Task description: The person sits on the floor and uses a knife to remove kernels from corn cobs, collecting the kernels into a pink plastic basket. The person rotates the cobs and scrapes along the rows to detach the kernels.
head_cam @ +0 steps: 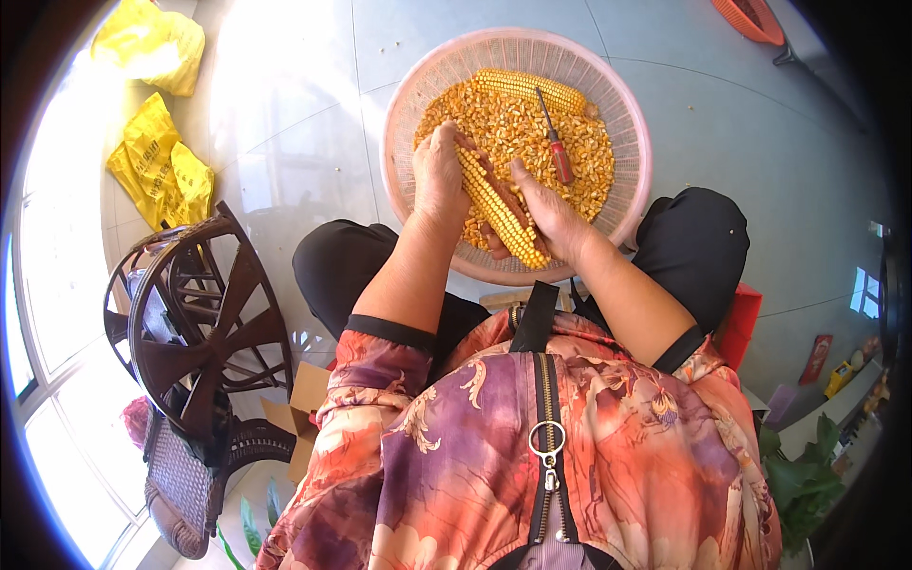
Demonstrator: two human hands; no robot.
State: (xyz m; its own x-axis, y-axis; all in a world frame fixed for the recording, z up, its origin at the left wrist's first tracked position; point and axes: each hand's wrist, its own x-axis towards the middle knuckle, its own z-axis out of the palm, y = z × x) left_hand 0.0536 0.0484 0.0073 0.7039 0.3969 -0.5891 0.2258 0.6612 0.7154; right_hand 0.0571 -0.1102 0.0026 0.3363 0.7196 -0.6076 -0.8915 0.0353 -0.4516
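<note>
A partly shelled corn cob (499, 206) slants over a round pink plastic basket (638, 157). Yellow kernels cover its near face, and bare reddish cob shows along its right side. My left hand (439, 171) grips the cob's upper end. My right hand (547, 214) is around its lower end, the thumb raised near the bare strip and fingertips showing below on the left. Loose corn kernels (499, 117) lie in the basket. Farther back on them rests another corn cob (529, 89), covered in kernels, with a screwdriver (559, 153) with a red handle beside it, its shaft tip over the cob.
The basket stands between my knees on a tiled floor (285, 171) with scattered kernels. At left are yellow plastic bags (160, 171), a dark wooden chair (214, 342) and a cardboard box (306, 392). An orange basket (752, 21) is at upper right, a red object (739, 320) by my right knee.
</note>
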